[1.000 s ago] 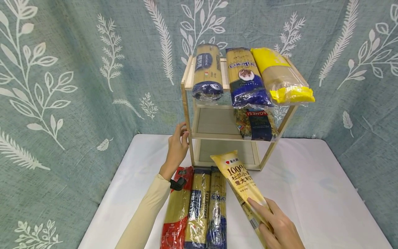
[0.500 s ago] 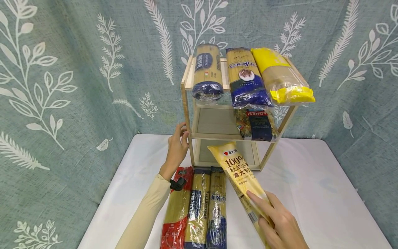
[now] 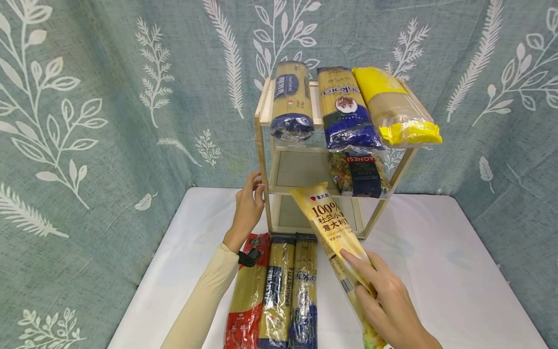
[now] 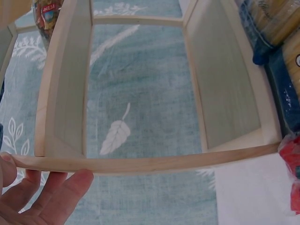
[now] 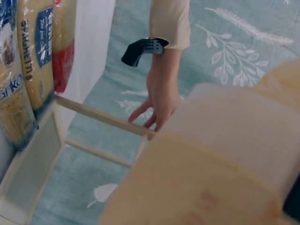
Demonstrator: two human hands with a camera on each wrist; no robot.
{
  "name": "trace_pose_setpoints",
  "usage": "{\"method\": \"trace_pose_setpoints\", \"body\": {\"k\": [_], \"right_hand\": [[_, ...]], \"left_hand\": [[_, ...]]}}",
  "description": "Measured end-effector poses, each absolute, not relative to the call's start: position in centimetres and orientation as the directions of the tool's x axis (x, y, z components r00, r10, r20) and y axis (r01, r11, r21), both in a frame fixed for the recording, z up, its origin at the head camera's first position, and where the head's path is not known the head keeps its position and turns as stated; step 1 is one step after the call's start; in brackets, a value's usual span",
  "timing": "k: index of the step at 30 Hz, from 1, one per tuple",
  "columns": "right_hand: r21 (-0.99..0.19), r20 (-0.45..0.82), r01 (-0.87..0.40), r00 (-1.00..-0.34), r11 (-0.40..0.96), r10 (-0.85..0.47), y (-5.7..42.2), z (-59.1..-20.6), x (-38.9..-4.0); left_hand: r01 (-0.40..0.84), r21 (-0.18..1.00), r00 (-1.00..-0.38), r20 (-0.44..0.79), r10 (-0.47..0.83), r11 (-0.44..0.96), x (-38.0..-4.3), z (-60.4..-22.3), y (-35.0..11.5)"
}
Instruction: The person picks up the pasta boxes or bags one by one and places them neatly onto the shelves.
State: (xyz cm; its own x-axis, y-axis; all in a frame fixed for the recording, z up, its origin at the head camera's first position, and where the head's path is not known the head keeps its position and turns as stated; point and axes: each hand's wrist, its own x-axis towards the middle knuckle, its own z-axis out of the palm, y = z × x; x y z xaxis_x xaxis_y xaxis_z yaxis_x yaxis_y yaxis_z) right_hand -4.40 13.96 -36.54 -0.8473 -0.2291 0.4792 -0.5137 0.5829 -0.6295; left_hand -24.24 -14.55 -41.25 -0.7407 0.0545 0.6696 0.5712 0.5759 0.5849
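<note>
My left hand (image 3: 250, 203) grips the left front post of a wooden shelf rack (image 3: 260, 155). In the left wrist view, the thumb and fingers lie on either side of that post. My right hand (image 3: 388, 293) holds a yellow spaghetti packet (image 3: 333, 228) by its lower part, tilted with its top end leaning left. That top end overlaps the front edge of the rack's middle shelf in the head view. On this shelf, at the right, lies an AGNESI pasta bag (image 3: 361, 174). The packet fills much of the right wrist view, and the right hand is hidden there.
On the top shelf lie a blue-ended spaghetti pack (image 3: 291, 99), an ankara pack (image 3: 346, 106) and a yellow-ended bag (image 3: 396, 106). In front of the rack, a red pack (image 3: 248, 295), a SPAGHETTI pack (image 3: 277, 291) and another ankara pack (image 3: 305, 291) lie side by side on the white table (image 3: 453, 271).
My right hand has moved the yellow spaghetti packet forward and up, its top end rising from the bottom opening to the middle shelf's edge in the head view. The left hand stays on the post.
</note>
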Motion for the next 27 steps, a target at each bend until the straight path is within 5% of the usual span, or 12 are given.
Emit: {"method": "trace_pose_setpoints", "body": {"k": [27], "right_hand": [[-0.625, 0.518, -0.491, -0.843, 0.607, -0.148, 10.0, -34.3, -12.4]], "left_hand": [[0.585, 0.578, -0.729, 0.683, 0.056, 0.569, -24.3, -41.4, -14.7]]}}
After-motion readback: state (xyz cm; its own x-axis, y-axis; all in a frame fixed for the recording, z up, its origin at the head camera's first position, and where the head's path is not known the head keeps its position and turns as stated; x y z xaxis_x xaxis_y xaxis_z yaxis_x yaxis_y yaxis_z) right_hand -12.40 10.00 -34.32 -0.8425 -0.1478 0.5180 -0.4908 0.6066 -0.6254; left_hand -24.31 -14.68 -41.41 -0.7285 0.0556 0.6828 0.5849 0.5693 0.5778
